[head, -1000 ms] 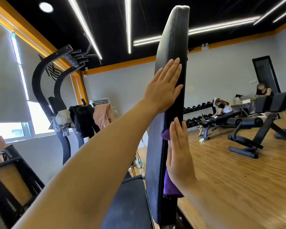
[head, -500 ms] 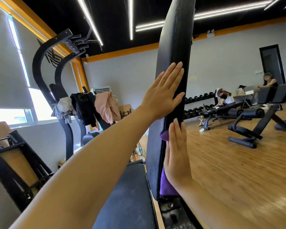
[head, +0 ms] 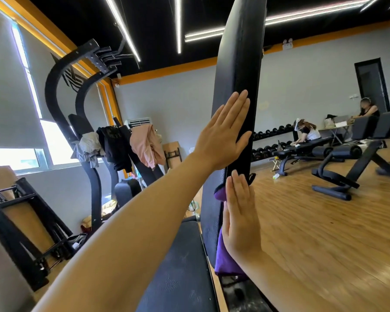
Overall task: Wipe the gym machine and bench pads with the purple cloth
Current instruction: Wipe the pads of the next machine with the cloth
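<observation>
A black padded vinyl bench seat (head: pixel 178 273) is lying flat at the bottom centre, its surface scuffed with pale dust. Rising from it toward twelve o'clock is the tall upright black padded backrest (head: pixel 239 64), seen edge-on. The right hand (head: pixel 240 219), fingers straight and together, is pressing the purple cloth (head: pixel 223 260) flat against the backrest's right-hand face; the cloth is showing above the fingertips and below the palm. Just above, the left hand (head: pixel 223 138) is lying flat with straight fingers on the pad's near edge, its bare forearm stretching down to seven o'clock. At nine o'clock, folded black frames (head: pixel 25 224) are leaning on a grey wall under a bright window. Behind them at ten o'clock, a curved black steel rack (head: pixel 61 91) is carrying draped grey, black and pink clothes (head: pixel 144 145). At three o'clock, more black benches (head: pixel 338 163) are standing on a glossy wooden floor (head: pixel 324 233), with a dumbbell rack (head: pixel 270 140) and two people beyond them against the far grey wall.
</observation>
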